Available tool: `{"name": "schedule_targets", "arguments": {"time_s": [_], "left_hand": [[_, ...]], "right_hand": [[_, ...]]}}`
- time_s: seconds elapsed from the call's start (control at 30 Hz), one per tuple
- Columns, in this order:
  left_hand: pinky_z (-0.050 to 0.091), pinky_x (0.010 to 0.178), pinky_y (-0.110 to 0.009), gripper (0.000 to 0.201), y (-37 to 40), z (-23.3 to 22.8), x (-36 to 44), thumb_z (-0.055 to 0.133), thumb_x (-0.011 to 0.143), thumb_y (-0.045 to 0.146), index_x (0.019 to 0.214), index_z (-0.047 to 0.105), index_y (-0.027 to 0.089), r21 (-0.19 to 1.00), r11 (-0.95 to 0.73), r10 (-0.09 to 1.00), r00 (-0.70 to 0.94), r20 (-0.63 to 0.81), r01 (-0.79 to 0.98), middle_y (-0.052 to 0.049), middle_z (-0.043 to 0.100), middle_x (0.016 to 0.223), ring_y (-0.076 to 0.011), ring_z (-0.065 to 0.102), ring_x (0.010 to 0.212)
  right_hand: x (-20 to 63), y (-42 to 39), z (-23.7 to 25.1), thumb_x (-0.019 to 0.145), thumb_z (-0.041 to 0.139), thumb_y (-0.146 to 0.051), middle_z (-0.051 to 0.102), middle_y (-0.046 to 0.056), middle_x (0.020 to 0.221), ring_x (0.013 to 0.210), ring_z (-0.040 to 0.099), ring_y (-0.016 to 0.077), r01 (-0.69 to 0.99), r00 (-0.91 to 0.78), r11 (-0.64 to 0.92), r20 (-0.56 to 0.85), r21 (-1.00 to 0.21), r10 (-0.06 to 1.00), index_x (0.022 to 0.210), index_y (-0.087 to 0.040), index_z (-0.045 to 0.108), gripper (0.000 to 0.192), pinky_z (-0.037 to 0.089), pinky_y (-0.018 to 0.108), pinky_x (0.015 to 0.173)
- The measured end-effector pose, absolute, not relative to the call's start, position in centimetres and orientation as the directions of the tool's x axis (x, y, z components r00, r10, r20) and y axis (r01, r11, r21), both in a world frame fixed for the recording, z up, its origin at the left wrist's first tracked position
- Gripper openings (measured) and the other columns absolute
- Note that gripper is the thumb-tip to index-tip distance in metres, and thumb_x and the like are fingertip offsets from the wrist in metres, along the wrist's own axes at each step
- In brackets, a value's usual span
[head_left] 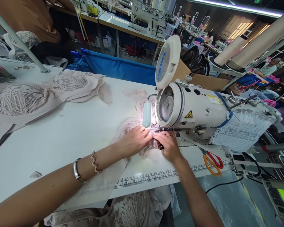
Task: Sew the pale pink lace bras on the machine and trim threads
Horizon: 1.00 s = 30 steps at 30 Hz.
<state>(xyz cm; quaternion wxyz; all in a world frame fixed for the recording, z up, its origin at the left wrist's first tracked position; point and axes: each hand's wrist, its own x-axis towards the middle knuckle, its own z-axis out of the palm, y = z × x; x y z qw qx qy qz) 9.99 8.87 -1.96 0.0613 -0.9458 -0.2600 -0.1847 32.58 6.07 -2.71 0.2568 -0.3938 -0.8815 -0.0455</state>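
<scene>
My left hand [137,139] presses pale pink lace fabric [130,124] beside the needle area of a white sewing machine [194,104], fingers close together and gripping the cloth. Opposite it, my right hand [168,145] holds the same piece, its fingertips almost meeting the left ones under the machine's lit head. A small dark pointed object [161,147] shows under the right palm; its kind is hidden. The fingertips and stitching point are partly lost in the glare of a small lamp [147,114].
Lace bras [21,97] lie on the white table [85,132] at left, and more lace pieces [130,208] rest on my lap. Orange-and-red-handled scissors [213,162] lie at right near a printed ruler strip [146,177]. A blue cloth bin [120,67] stands behind the table.
</scene>
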Motion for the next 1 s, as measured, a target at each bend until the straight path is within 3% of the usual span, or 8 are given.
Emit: {"name": "schedule_targets", "arguments": {"time_s": [0.1, 0.3, 0.4, 0.5, 0.67, 0.83, 1.0], "left_hand": [[0.036, 0.067, -0.035, 0.025, 8.94, -2.13, 9.92, 0.041, 0.105, 0.023, 0.105, 0.063, 0.01, -0.034, -0.85, 0.47, 0.785, 0.403, 0.526, -0.014, 0.066, 0.103, -0.0232, 0.055, 0.079], [0.035, 0.076, -0.035, 0.027, 8.96, -2.12, 9.66, 0.04, 0.098, 0.001, 0.088, 0.062, 0.014, -0.116, -0.888, 0.358, 0.827, 0.433, 0.445, -0.007, 0.067, 0.09, -0.0217, 0.056, 0.084], [0.035, 0.078, -0.036, 0.024, 8.98, -2.02, 9.58, 0.042, 0.097, 0.0, 0.094, 0.062, 0.013, -0.074, -0.881, 0.393, 0.811, 0.434, 0.467, -0.007, 0.067, 0.088, -0.0213, 0.056, 0.08], [0.035, 0.082, -0.037, 0.023, 9.01, -2.06, 9.57, 0.044, 0.096, 0.001, 0.104, 0.062, 0.013, -0.032, -0.868, 0.437, 0.792, 0.426, 0.495, -0.01, 0.069, 0.099, -0.0233, 0.058, 0.088], [0.033, 0.088, -0.039, 0.024, 8.98, -2.25, 9.52, 0.042, 0.096, 0.002, 0.098, 0.062, 0.014, -0.026, -0.871, 0.437, 0.799, 0.414, 0.491, -0.011, 0.069, 0.103, -0.0247, 0.059, 0.097], [0.032, 0.09, -0.04, 0.032, 8.97, -2.17, 9.49, 0.035, 0.096, -0.002, 0.087, 0.06, 0.015, -0.062, -0.881, 0.409, 0.82, 0.4, 0.47, -0.006, 0.069, 0.089, -0.0218, 0.059, 0.087], [0.034, 0.088, -0.041, 0.022, 8.83, -2.11, 9.7, 0.04, 0.102, 0.013, 0.102, 0.062, 0.015, 0.01, -0.86, 0.466, 0.778, 0.421, 0.51, -0.009, 0.069, 0.094, -0.0246, 0.059, 0.093]], "right_hand": [[32.6, 6.16, -2.91, 0.088, 0.039, 0.004, 0.075, 0.006, 0.121, 0.108, 0.063, 0.0227, 0.726, -0.553, 0.678, 0.489, -0.114, 0.675, 0.12, -0.02, 0.068, 0.049, 0.049, 0.04, 0.093], [32.24, 6.06, -2.68, 0.09, 0.046, 0.002, 0.078, 0.003, 0.104, 0.098, 0.065, 0.0216, 0.692, -0.563, 0.716, 0.552, -0.093, 0.615, 0.103, -0.02, 0.07, 0.035, 0.047, 0.038, 0.086], [32.21, 6.07, -2.67, 0.091, 0.046, 0.001, 0.078, 0.003, 0.107, 0.097, 0.064, 0.021, 0.695, -0.564, 0.713, 0.547, -0.088, 0.618, 0.107, -0.021, 0.07, 0.036, 0.046, 0.038, 0.086], [32.28, 6.15, -2.76, 0.09, 0.043, 0.002, 0.077, 0.004, 0.113, 0.099, 0.064, 0.0212, 0.698, -0.567, 0.711, 0.54, -0.088, 0.623, 0.114, -0.02, 0.069, 0.042, 0.046, 0.039, 0.088], [32.3, 6.14, -2.77, 0.089, 0.042, 0.004, 0.078, 0.005, 0.109, 0.098, 0.064, 0.0213, 0.699, -0.561, 0.711, 0.557, -0.078, 0.612, 0.107, -0.018, 0.07, 0.04, 0.046, 0.038, 0.088], [32.35, 6.05, -2.79, 0.091, 0.043, 0.002, 0.078, 0.003, 0.105, 0.096, 0.064, 0.021, 0.71, -0.555, 0.699, 0.547, -0.081, 0.627, 0.106, -0.02, 0.071, 0.039, 0.047, 0.038, 0.087], [32.28, 6.12, -2.88, 0.09, 0.043, 0.002, 0.077, 0.004, 0.111, 0.098, 0.064, 0.0217, 0.719, -0.545, 0.69, 0.549, -0.081, 0.633, 0.109, -0.019, 0.071, 0.039, 0.048, 0.037, 0.087]]}}
